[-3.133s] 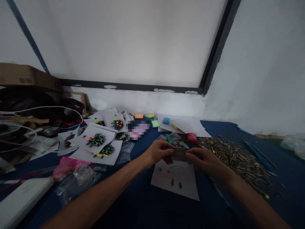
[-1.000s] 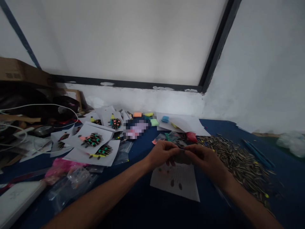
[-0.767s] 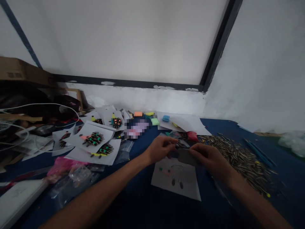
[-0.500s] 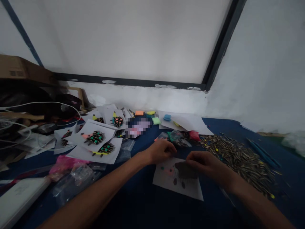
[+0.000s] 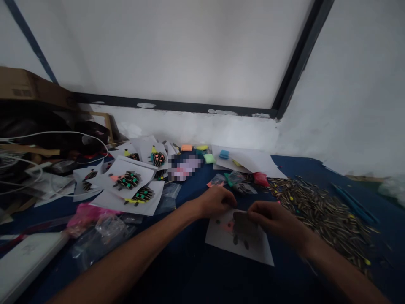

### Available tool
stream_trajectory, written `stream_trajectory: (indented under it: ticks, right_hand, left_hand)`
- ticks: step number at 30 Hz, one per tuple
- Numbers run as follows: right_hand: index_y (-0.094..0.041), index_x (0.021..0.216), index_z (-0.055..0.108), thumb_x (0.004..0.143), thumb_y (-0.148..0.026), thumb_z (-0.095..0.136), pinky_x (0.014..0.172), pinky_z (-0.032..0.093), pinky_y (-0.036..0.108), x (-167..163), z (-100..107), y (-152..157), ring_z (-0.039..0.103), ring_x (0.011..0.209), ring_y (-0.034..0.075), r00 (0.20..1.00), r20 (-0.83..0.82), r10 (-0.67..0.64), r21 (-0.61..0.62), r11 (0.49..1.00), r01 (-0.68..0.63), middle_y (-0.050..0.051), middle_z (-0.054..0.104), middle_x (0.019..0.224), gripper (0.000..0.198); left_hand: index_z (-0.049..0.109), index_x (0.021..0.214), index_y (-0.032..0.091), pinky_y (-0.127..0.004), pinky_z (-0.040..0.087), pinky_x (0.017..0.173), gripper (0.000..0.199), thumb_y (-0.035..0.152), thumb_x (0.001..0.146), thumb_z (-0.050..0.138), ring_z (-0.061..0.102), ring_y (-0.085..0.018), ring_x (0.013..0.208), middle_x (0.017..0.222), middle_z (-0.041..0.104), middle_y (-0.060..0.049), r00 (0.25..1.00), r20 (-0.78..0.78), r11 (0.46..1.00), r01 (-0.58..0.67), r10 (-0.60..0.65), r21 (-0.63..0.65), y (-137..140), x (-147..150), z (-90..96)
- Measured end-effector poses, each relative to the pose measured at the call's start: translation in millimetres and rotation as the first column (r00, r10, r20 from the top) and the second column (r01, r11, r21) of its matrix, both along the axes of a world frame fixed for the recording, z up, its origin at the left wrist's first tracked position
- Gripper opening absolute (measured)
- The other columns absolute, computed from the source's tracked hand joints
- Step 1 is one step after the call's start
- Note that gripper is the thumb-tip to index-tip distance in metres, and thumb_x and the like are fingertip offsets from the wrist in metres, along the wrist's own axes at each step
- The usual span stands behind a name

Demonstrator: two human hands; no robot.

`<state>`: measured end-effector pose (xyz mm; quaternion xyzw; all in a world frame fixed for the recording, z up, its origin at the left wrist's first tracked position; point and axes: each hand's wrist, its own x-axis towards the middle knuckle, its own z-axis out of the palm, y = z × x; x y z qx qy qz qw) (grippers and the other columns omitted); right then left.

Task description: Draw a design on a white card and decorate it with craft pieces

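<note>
A white sheet of paper (image 5: 221,240) lies before me with a hedgehog picture: a dark grey body (image 5: 243,228), a pinkish face and small dark feet. My left hand (image 5: 218,200) is at the sheet's upper left edge, its fingers curled and pressed together. Over the upper right part of the grey body, my right hand (image 5: 267,215) is closed in a pinch. What sits between the fingertips of either hand is too dark and small to make out. Right of my right hand spreads a pile of striped seeds (image 5: 329,219), like sunflower seeds, with a few coloured bits among them.
At the left lie finished-looking hedgehog sheets (image 5: 126,181) with seed spines and coloured dots. Clear plastic bags (image 5: 101,236), a white box (image 5: 31,261) and white cables (image 5: 63,133) lie nearer. Coloured clay packets (image 5: 209,158) sit by the wall; a red packet (image 5: 261,179) lies beyond my hands.
The whole view has shifted slightly, with things appearing a little further right. Both hands keep nearly the same pose over the sheet.
</note>
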<state>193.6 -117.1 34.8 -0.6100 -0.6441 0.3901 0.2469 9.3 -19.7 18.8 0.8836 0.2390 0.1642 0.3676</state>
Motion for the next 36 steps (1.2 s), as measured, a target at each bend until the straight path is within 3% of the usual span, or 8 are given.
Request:
stream_trajectory:
  ticks: [10, 17, 22, 27, 32, 36]
  right_hand:
    - [-0.017, 0.072, 0.057, 0.080, -0.041, 0.059, 0.046, 0.028, 0.021, -3.1, 1.3, -1.8, 0.038, 0.051, 0.007, 0.996, -0.090, 0.014, -0.053, 0.998, -0.019, -0.004, 0.045, 0.058, 0.026]
    - [-0.016, 0.073, 0.057, 0.078, -0.042, 0.059, 0.045, 0.028, 0.020, -3.9, 3.3, -1.7, 0.038, 0.049, 0.007, 0.995, -0.097, 0.032, -0.079, 0.996, -0.040, -0.005, 0.045, 0.057, 0.026]
    - [-0.017, 0.071, 0.059, 0.081, -0.033, 0.053, 0.048, 0.030, 0.022, -0.2, -1.4, -1.3, 0.046, 0.054, 0.011, 0.988, 0.142, 0.055, 0.033, 0.998, -0.060, -0.001, 0.053, 0.060, 0.021]
    - [-0.018, 0.074, 0.064, 0.082, -0.028, 0.048, 0.052, 0.032, 0.023, -0.5, -0.6, -2.7, 0.055, 0.059, 0.014, 0.912, 0.408, 0.046, 0.093, 0.992, -0.091, 0.001, 0.063, 0.065, 0.020]
    - [-0.020, 0.074, 0.065, 0.080, -0.022, 0.049, 0.053, 0.033, 0.023, -8.0, 3.3, -5.9, 0.060, 0.061, 0.015, 0.865, 0.500, 0.045, 0.070, 0.993, -0.092, 0.002, 0.067, 0.067, 0.018]
    - [-0.021, 0.085, 0.065, 0.079, -0.021, 0.051, 0.055, 0.034, 0.023, -11.5, 2.5, -9.2, 0.060, 0.063, 0.015, 0.852, 0.522, -0.038, 0.132, 0.991, -0.036, 0.001, 0.068, 0.073, 0.015]
  left_hand:
    - [0.071, 0.088, 0.010, -0.021, 0.047, 0.063, 0.028, 0.001, 0.071, 0.051, 0.064, -0.015, 0.072, 0.081, 0.072, -0.007, 1.000, -0.007, 1.000, 0.000, 0.000, -0.001, -1.2, 0.1, 0.0]
    - [0.071, 0.093, 0.010, -0.023, 0.049, 0.070, 0.030, 0.002, 0.073, 0.050, 0.064, -0.015, 0.078, 0.089, 0.072, -0.007, 0.997, -0.071, 1.000, -0.006, 0.007, 0.015, -3.2, 0.9, 2.9]
    - [0.070, 0.098, 0.009, -0.022, 0.048, 0.071, 0.032, 0.001, 0.074, 0.049, 0.064, -0.015, 0.081, 0.093, 0.072, -0.008, 0.993, -0.119, 1.000, -0.010, 0.012, 0.017, -5.4, 1.5, 5.1]
    - [0.070, 0.098, 0.012, -0.021, 0.048, 0.073, 0.032, 0.002, 0.074, 0.051, 0.065, -0.015, 0.084, 0.096, 0.072, -0.006, 0.987, -0.159, 0.999, -0.005, 0.010, 0.034, -6.9, 1.2, 7.2]
    - [0.070, 0.098, 0.012, -0.022, 0.048, 0.076, 0.032, 0.002, 0.075, 0.051, 0.065, -0.015, 0.088, 0.098, 0.072, -0.007, 0.985, -0.172, 0.999, -0.006, 0.012, 0.038, -6.9, 1.7, 6.2]
    - [0.070, 0.098, 0.013, -0.023, 0.048, 0.077, 0.033, 0.001, 0.075, 0.050, 0.065, -0.015, 0.089, 0.098, 0.072, -0.006, 0.986, -0.164, 0.999, 0.000, 0.008, 0.052, -6.0, 2.2, 4.2]
